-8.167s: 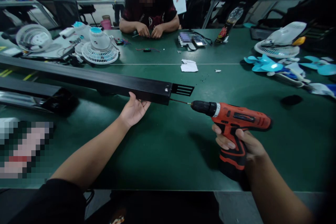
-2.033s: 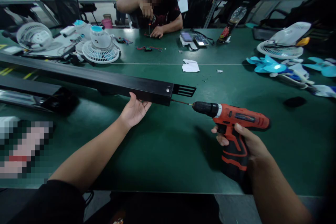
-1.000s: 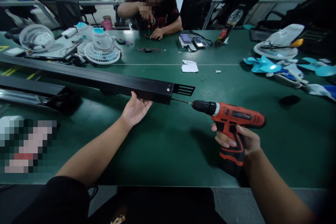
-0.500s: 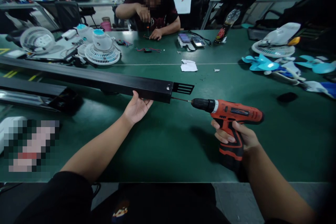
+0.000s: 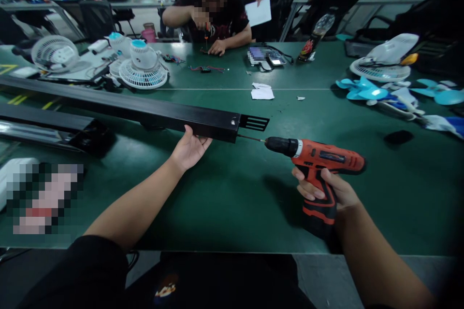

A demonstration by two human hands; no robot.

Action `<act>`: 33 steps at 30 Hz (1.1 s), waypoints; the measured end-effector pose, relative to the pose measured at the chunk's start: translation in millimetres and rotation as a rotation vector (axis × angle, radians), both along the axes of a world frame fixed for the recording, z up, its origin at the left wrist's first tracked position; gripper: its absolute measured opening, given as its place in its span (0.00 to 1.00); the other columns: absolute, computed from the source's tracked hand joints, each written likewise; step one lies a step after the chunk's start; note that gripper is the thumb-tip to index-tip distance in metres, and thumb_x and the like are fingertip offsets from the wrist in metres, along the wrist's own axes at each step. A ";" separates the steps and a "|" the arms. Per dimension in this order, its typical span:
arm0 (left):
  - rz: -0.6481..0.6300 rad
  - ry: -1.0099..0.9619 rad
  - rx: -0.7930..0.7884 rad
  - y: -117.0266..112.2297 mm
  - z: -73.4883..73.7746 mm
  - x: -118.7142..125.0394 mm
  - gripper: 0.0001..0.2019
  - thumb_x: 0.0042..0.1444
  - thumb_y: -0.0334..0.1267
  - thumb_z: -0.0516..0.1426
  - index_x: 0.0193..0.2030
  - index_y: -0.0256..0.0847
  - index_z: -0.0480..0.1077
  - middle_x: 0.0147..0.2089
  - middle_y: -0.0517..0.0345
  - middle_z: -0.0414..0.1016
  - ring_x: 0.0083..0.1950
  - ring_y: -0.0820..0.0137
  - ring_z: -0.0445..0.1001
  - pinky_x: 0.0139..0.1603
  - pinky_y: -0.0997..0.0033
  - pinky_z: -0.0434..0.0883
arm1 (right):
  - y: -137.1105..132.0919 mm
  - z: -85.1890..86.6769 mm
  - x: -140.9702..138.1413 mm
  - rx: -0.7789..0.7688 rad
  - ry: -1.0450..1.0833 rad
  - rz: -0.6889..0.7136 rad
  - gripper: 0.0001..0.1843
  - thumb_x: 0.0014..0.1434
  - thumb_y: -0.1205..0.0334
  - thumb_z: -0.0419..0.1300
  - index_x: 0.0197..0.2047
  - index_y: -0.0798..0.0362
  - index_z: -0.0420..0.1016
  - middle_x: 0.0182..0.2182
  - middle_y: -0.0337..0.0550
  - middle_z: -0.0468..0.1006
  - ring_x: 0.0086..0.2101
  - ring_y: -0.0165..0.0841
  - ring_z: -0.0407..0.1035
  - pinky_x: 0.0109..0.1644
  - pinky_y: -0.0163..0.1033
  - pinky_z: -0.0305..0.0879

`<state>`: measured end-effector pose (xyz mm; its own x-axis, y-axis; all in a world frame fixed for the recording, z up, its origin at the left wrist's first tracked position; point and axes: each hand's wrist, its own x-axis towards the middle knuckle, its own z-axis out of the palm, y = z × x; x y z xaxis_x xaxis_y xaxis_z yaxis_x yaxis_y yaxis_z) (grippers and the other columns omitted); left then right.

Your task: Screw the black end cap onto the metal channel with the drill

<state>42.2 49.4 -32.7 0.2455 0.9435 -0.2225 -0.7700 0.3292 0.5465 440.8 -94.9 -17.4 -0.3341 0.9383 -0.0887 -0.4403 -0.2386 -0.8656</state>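
Observation:
A long black rectangular housing (image 5: 174,115) stretches in from the left, its right end raised off the table. My left hand (image 5: 191,148) grips that end from below, thumb on the near side and fingers partly hidden underneath. A slotted black plate (image 5: 254,122) sticks out of the end. My right hand (image 5: 322,186) is wrapped round the handle of an orange and black cordless drill (image 5: 326,153). The drill points left, and its long thin bit (image 5: 252,138) reaches the lower part of the housing's end; the tip is hidden there.
A second black housing (image 5: 47,128) lies at the left. White fan parts (image 5: 143,70) stand at the back left, blue fan blades (image 5: 362,89) at the right. Paper scraps (image 5: 263,91) and a bottle (image 5: 315,38) are farther back. Across the table a person (image 5: 217,19) holds a screwdriver.
The view has shifted slightly. Both hands, the drill and the housing keep nearly the same places relative to each other.

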 end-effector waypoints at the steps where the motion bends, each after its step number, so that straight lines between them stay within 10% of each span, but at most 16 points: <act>1: -0.001 0.001 0.000 0.2 -0.7 -0.2 0.27 0.87 0.59 0.52 0.67 0.41 0.82 0.52 0.51 0.93 0.56 0.63 0.92 0.74 0.63 0.81 | -0.3 -0.5 0.0 0.000 -0.001 -0.001 0.24 0.67 0.41 0.82 0.53 0.51 0.88 0.36 0.40 0.80 0.20 0.23 0.51 0.25 0.35 0.76; 33: 0.011 0.017 0.037 -0.2 1.1 1.8 0.32 0.87 0.59 0.51 0.85 0.42 0.70 0.60 0.49 0.94 0.62 0.63 0.91 0.78 0.62 0.78 | -9.3 3.8 -2.5 -0.032 -0.049 -0.061 0.25 0.64 0.38 0.83 0.49 0.49 0.88 0.38 0.41 0.79 0.21 0.23 0.57 0.24 0.36 0.76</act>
<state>44.0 49.3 -31.6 0.2318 0.9537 -0.1917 -0.7637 0.3005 0.5714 438.3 -104.2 -13.6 -0.2711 0.9531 -0.1343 -0.4118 -0.2409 -0.8788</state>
